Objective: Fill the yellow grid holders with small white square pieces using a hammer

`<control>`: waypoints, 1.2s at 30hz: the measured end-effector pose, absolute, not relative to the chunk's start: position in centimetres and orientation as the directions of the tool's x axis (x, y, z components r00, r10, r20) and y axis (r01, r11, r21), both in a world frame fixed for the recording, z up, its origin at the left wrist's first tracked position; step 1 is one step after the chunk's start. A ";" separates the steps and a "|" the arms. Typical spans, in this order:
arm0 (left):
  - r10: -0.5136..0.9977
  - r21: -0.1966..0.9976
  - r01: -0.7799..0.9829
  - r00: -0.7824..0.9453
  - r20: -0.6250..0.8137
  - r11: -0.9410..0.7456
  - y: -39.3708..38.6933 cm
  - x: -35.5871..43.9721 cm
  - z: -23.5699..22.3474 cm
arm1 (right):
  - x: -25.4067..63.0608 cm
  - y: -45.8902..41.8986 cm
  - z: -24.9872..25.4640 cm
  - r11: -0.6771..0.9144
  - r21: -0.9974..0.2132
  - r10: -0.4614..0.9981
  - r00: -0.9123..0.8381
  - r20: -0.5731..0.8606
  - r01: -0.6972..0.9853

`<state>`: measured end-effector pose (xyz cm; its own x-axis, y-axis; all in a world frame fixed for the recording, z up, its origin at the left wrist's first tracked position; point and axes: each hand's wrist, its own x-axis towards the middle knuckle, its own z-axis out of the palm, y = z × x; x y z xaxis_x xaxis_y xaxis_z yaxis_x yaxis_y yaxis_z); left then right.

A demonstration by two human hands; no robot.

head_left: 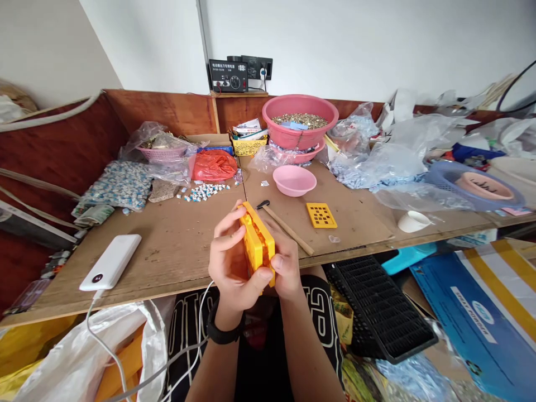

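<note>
Two yellow plastic plates stand face to face on edge above the table's front, with a narrow gap between them. My left hand grips them from the left, its fingers curled over the top and its thumb at the lower edge. From the other side my right hand is closed on the right-hand plate, thumb near the gap. Just beyond my hands lies a hammer with a wooden handle. A yellow plate with square holes rests flat to the right of it.
A pink bowl sits behind the hammer, near small blue-and-white parts. Farther back stands a large pink basin of metal pieces. A white power bank lies at left, its cable hanging over the edge. A white cup lies at right.
</note>
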<state>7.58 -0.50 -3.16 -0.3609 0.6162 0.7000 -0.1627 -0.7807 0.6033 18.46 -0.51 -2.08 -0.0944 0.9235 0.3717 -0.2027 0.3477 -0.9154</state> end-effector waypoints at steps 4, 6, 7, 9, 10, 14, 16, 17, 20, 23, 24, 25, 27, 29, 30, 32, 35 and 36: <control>0.628 0.613 -0.172 -0.369 0.686 -0.771 -0.3 7.4 -3.2 | 19.0 -0.3 -2.0 0.393 -0.887 0.887 -0.155 0.435 -0.241; 0.630 0.616 -0.173 -0.368 0.684 -0.769 -0.3 7.6 -3.2 | 18.9 -0.2 -2.2 0.426 -0.866 0.871 -0.140 0.471 -0.262; 0.628 0.614 -0.170 -0.368 0.686 -0.771 -0.3 7.7 -3.2 | 18.9 -0.1 -2.4 0.440 -0.856 0.865 -0.127 0.486 -0.272; 0.616 0.608 -0.155 -0.371 0.695 -0.779 -0.3 8.0 -3.4 | 18.7 0.0 -2.6 0.463 -0.840 0.857 -0.096 0.505 -0.283; 0.609 0.605 -0.145 -0.373 0.700 -0.783 -0.2 8.0 -3.4 | 18.6 0.1 -2.7 0.469 -0.837 0.856 -0.086 0.509 -0.282; 0.597 0.598 -0.128 -0.377 0.708 -0.791 0.0 8.0 -3.7 | 18.8 0.1 -2.7 0.447 -0.856 0.865 -0.118 0.488 -0.259; 0.593 0.592 -0.127 -0.359 0.720 -0.796 0.0 7.9 -3.8 | 19.0 0.1 -2.7 0.440 -0.859 0.868 -0.122 0.482 -0.261; 0.590 0.588 -0.123 -0.346 0.730 -0.800 -0.1 7.9 -3.8 | 19.2 0.1 -2.7 0.442 -0.857 0.867 -0.119 0.484 -0.267; 0.608 0.604 -0.128 -0.326 0.724 -0.787 -0.2 8.0 -3.7 | 19.5 0.3 -2.8 0.429 -0.855 0.865 -0.141 0.482 -0.293; 0.656 0.630 -0.211 -0.384 0.650 -0.748 -0.2 8.2 -3.8 | 19.7 0.7 -2.9 0.414 -0.862 0.856 -0.196 0.478 -0.291; 0.665 0.628 -0.242 -0.402 0.629 -0.740 -0.1 8.2 -3.8 | 19.8 0.8 -2.9 0.425 -0.864 0.850 -0.207 0.484 -0.272; 0.672 0.625 -0.263 -0.412 0.616 -0.735 0.0 8.1 -3.9 | 19.8 0.9 -3.0 0.443 -0.863 0.843 -0.214 0.493 -0.242; 0.682 0.635 -0.267 -0.407 0.607 -0.725 0.3 7.8 -4.0 | 19.6 1.2 -3.5 0.483 -0.858 0.831 -0.217 0.512 -0.174; 0.689 0.668 -0.213 -0.390 0.611 -0.713 0.5 7.2 -4.2 | 19.2 1.3 -4.3 0.521 -0.842 0.819 -0.195 0.540 -0.140; 0.687 0.687 -0.166 -0.387 0.615 -0.708 0.6 6.8 -4.3 | 18.9 1.4 -4.8 0.536 -0.833 0.817 -0.164 0.552 -0.135; 0.663 0.709 -0.044 -0.400 0.633 -0.704 0.7 6.2 -4.4 | 18.3 1.5 -5.7 0.553 -0.823 0.822 -0.074 0.564 -0.126; 0.616 0.716 0.115 -0.428 0.661 -0.688 0.6 5.3 -4.3 | 17.5 1.7 -6.4 0.533 -0.840 0.845 0.015 0.535 -0.105; 0.610 0.719 0.149 -0.429 0.666 -0.679 0.6 5.0 -4.2 | 17.3 1.8 -6.4 0.522 -0.845 0.852 0.020 0.524 -0.116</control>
